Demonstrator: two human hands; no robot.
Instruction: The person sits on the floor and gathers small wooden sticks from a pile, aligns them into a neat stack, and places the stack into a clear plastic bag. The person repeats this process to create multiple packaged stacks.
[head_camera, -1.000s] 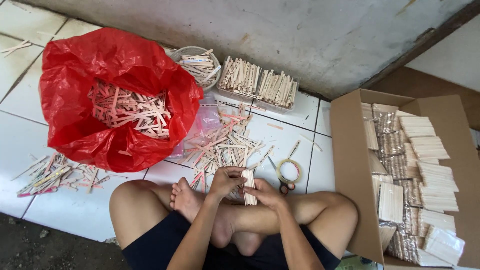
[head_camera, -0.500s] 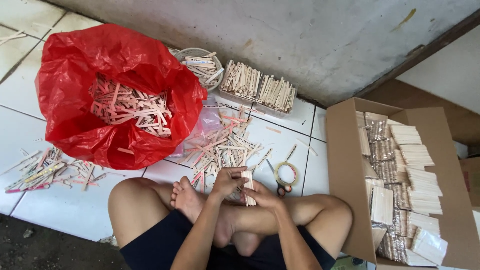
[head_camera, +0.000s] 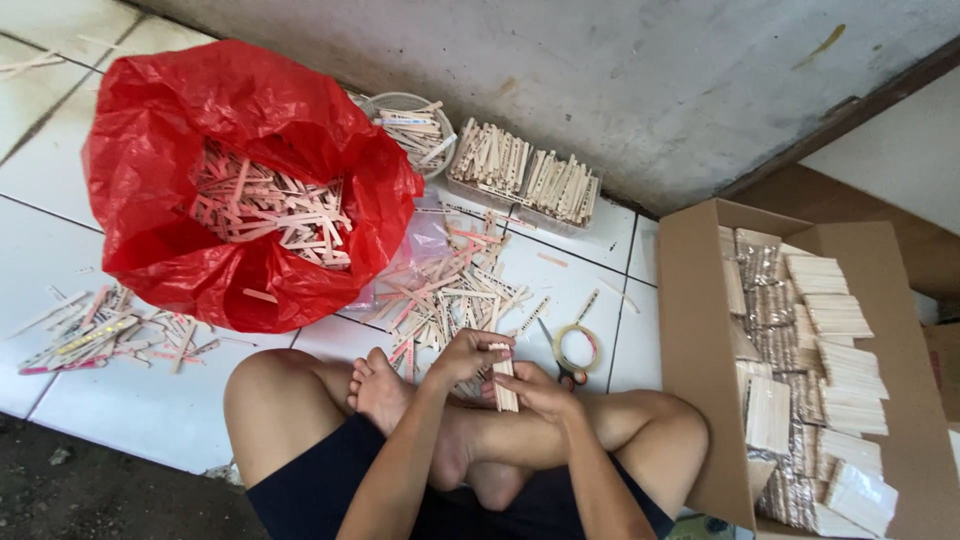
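Low centre of frame: left hand (head_camera: 462, 355) and right hand (head_camera: 540, 388) both clamped on a stick bundle (head_camera: 503, 377); red bag (head_camera: 180, 140) upper left, cardboard box (head_camera: 700, 300) right.

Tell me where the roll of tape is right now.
In the head view the roll of tape lies flat on the white tiled floor, just right of both hands, between the loose wooden sticks and the cardboard box.
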